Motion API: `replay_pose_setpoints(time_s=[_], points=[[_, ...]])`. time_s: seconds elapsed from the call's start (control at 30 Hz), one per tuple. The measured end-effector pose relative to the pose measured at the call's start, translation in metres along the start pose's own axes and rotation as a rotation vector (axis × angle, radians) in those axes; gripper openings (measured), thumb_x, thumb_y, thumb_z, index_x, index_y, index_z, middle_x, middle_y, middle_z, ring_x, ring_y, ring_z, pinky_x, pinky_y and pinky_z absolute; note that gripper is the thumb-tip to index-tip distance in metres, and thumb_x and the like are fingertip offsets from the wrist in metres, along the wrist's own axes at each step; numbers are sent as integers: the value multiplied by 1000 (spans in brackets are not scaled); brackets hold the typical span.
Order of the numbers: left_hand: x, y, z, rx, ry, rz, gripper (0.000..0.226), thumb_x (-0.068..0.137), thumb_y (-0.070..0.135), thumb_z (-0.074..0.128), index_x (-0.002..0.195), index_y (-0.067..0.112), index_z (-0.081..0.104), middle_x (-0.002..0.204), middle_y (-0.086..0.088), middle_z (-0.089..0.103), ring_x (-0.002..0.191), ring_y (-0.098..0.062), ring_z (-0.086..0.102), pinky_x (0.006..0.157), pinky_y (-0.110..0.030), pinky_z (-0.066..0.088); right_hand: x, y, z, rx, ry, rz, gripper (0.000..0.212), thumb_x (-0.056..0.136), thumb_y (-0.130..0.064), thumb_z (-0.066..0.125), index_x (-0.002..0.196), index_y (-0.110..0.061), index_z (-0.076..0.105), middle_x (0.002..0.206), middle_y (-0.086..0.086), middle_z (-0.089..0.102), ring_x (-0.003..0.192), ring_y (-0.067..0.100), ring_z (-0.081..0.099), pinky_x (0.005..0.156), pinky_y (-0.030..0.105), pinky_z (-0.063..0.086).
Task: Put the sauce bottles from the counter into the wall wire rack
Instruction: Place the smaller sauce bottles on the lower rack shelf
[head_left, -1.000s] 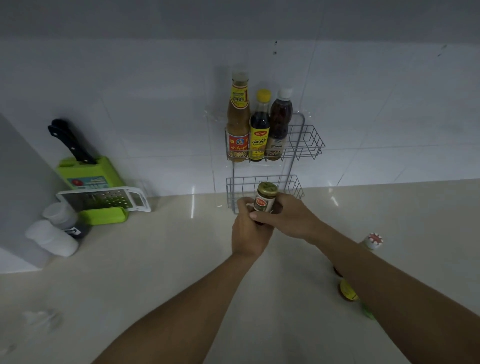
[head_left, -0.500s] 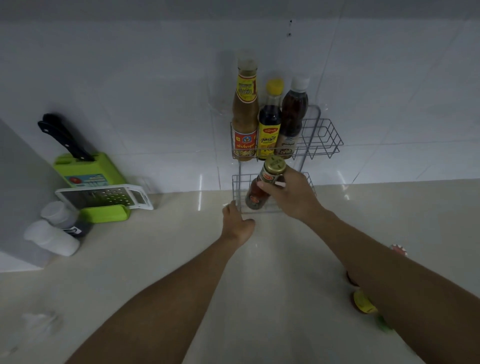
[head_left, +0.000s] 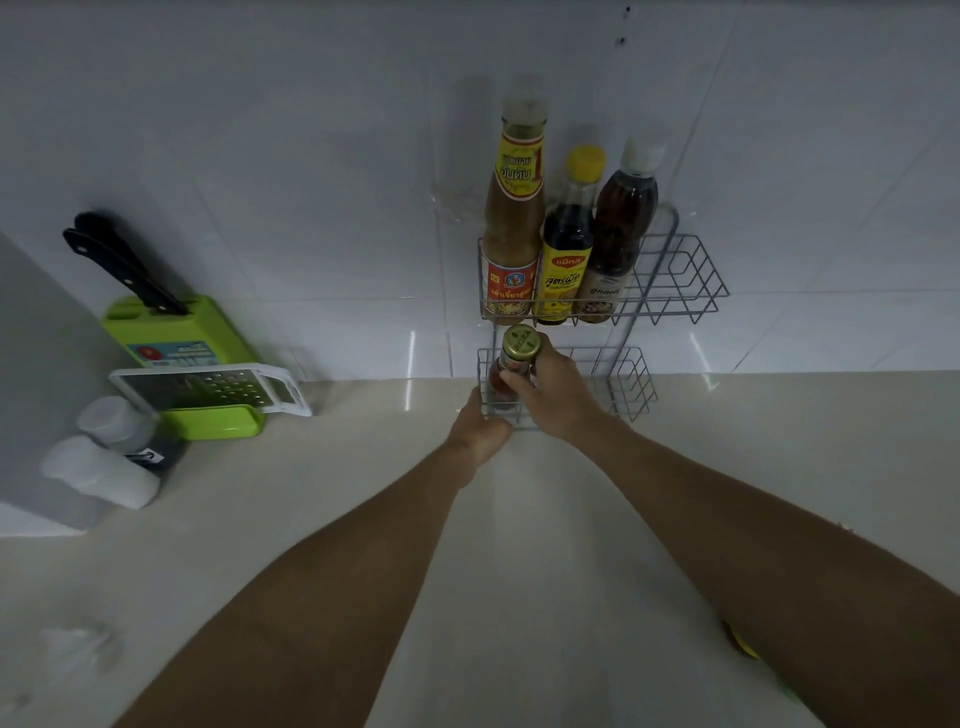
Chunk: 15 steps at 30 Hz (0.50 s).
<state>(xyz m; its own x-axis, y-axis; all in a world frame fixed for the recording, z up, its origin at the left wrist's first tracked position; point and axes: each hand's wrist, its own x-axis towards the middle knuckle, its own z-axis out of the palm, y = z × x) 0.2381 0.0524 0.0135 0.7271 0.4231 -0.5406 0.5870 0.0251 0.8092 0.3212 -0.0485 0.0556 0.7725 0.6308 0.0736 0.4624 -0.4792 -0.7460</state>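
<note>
A two-tier wall wire rack (head_left: 685, 280) hangs on the white tiles. Its upper basket holds three tall sauce bottles: a tan one (head_left: 511, 218), a dark yellow-capped one (head_left: 566, 244) and a dark white-capped one (head_left: 618, 228). My right hand (head_left: 558, 397) grips a small gold-lidded sauce jar (head_left: 517, 358) that stands inside the left end of the lower basket (head_left: 631, 382). My left hand (head_left: 480, 428) touches that basket's front left corner, fingers curled on the wire. A yellow cap (head_left: 743, 644) of another bottle peeks out beside my right forearm.
At the left a green knife block (head_left: 176, 338) with black-handled knives stands behind a white grater (head_left: 218, 387). Two white-capped containers (head_left: 104, 457) lie beside a grey wall edge. The beige counter (head_left: 519, 571) stretches below my arms.
My right hand carried the jar up from in front of the rack and lowered it into the lower basket. My left hand let go of the jar and moved to the basket's corner.
</note>
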Motion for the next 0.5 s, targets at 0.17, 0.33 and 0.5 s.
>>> replay_pose_setpoints(time_s=[0.17,0.33,0.5], points=[[-8,2,2,-25,-35,51,72,84,-1,52,149,25,36,125,-7,61,102,-19,58,75,-26,47,18,-1,8,17,-65,77,49,96,-17,59,137,-5,35,129,16,60,119,30,58,91,28,40],[-9,0,2,1,-43,70,79,85,-3,52,153,30,26,130,-2,56,111,-21,52,85,-28,45,30,-8,7,30,-141,79,57,98,-17,56,146,-11,26,140,15,54,129,31,51,102,36,39],[-11,-2,0,55,-47,73,86,87,-3,49,157,32,15,119,2,49,104,-18,51,66,-19,45,41,-11,8,12,-230,72,50,99,-17,53,143,-8,29,137,17,53,128,32,50,101,34,38]])
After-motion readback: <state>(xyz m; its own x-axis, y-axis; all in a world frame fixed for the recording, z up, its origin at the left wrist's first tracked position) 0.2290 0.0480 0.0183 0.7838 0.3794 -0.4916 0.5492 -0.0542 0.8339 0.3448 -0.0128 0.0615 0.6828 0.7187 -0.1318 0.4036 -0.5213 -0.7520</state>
